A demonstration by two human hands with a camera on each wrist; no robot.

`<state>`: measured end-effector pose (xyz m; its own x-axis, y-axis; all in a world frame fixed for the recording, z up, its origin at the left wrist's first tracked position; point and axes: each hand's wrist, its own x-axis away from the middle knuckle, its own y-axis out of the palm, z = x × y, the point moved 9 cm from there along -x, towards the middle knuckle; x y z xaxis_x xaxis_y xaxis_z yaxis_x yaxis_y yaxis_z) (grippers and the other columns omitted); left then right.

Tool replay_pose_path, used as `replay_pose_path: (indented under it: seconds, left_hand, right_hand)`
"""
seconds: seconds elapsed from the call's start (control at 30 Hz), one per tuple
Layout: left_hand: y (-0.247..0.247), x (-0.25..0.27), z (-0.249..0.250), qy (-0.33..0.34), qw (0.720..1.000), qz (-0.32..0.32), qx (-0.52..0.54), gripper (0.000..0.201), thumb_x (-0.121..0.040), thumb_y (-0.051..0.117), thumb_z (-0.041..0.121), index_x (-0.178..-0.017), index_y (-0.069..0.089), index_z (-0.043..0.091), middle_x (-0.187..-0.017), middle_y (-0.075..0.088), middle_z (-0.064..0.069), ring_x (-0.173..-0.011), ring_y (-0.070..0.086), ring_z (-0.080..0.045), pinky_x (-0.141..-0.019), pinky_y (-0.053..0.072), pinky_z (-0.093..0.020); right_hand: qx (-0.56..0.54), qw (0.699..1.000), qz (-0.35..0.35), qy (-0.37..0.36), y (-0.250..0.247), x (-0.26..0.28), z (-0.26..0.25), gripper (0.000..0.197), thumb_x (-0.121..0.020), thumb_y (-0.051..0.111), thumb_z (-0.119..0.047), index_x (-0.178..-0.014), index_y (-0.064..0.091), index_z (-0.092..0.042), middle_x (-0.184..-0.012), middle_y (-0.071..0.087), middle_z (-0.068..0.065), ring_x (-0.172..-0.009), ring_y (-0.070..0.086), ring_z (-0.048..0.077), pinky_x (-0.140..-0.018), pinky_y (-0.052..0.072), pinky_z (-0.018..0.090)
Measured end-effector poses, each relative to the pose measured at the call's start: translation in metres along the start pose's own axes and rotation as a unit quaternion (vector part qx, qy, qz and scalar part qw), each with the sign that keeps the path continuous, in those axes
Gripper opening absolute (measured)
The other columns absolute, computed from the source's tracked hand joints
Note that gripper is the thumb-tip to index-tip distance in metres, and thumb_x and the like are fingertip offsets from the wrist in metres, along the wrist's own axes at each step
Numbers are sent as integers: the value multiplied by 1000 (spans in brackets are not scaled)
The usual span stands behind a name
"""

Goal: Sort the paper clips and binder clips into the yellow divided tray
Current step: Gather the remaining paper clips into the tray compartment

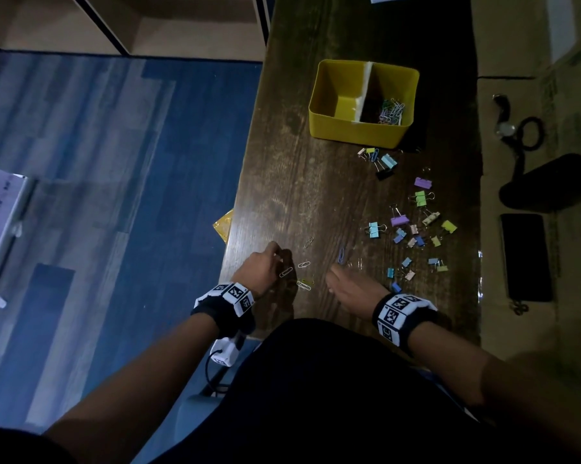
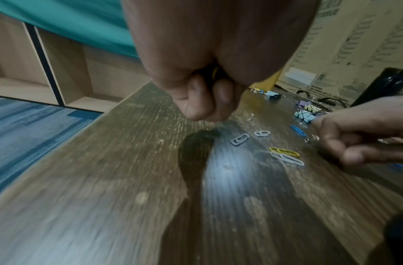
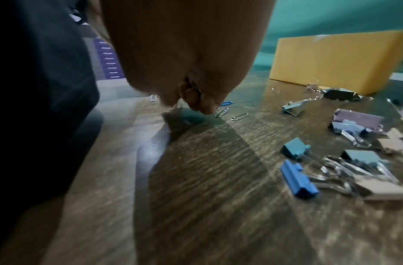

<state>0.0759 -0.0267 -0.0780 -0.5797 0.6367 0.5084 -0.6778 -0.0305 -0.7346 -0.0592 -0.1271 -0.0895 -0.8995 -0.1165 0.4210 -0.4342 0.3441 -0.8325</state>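
Observation:
The yellow divided tray [image 1: 322,108] stands far across the dark wooden table [image 1: 282,182]. Its right compartment holds a heap of coloured paper clips [image 1: 391,108]; its left one shows only bare floor. Several loose paper clips [image 1: 303,284] lie between my hands, a blue one [image 1: 341,254] just beyond them. Pastel binder clips [image 1: 416,226] are scattered to the right. My left hand [image 1: 277,257] hovers low with fingers curled into the palm, where a yellow clip [image 2: 215,71] shows. My right hand [image 1: 334,272] is also curled, with silver wire [image 3: 195,88] showing in its fist.
The table's left edge drops to blue carpet [image 1: 98,145] beside my left hand. A black phone [image 1: 525,256], a dark pouch [image 1: 547,182] and a coiled cable [image 1: 530,132] lie on cardboard at the right. More binder clips [image 1: 384,162] sit just before the tray.

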Motion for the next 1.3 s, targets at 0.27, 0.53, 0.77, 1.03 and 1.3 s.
replay_pose_path:
  seconds: [0.27, 0.53, 0.77, 1.03, 1.3]
  left_hand:
    - [4, 3, 5, 46, 999, -2, -28, 13, -93, 44, 19, -101, 52, 12, -95, 66, -13, -79, 61, -29, -68, 50, -36]
    - [14, 9, 13, 71, 981, 10, -181, 26, -97, 42, 36, -107, 49, 14, -98, 65, -5, -80, 64, -28, -66, 48, -36]
    - [18, 2, 18, 60, 987, -52, -142, 22, -95, 40, 22, -111, 42, 7, -108, 62, -17, -87, 61, -35, -69, 46, -39]
    - [-1, -8, 27, 55, 996, -55, -34, 24, -95, 41, 17, -116, 29, 15, -87, 63, -16, -68, 56, -30, -63, 44, -35]
    - [-18, -31, 36, 16, 999, -20, 42, 23, -93, 43, 12, -79, 60, 5, -89, 66, -21, -83, 60, -35, -69, 42, -31]
  right_hand:
    - [-209, 968, 7, 139, -25, 4, 35, 35, -89, 41, 3, -119, 39, -14, -97, 56, 2, -70, 57, 20, -64, 51, 41]
    - [-217, 959, 100, 150, -43, -9, 64, 20, -102, 31, -29, -90, 43, -18, -90, 49, 0, -76, 48, 14, -70, 44, 35]
    - [-29, 994, 17, 101, -35, -16, 59, 48, -88, 53, -2, -131, 47, -21, -113, 52, 8, -83, 53, 16, -66, 45, 28]
    - [8, 995, 22, 96, -28, -14, 63, 17, -93, 51, -17, -107, 49, -8, -106, 56, 13, -89, 56, 25, -76, 49, 39]
    - [-311, 919, 108, 215, -46, 10, 89, 5, -98, 41, -19, -96, 42, -14, -86, 55, 7, -78, 55, 24, -72, 44, 42]
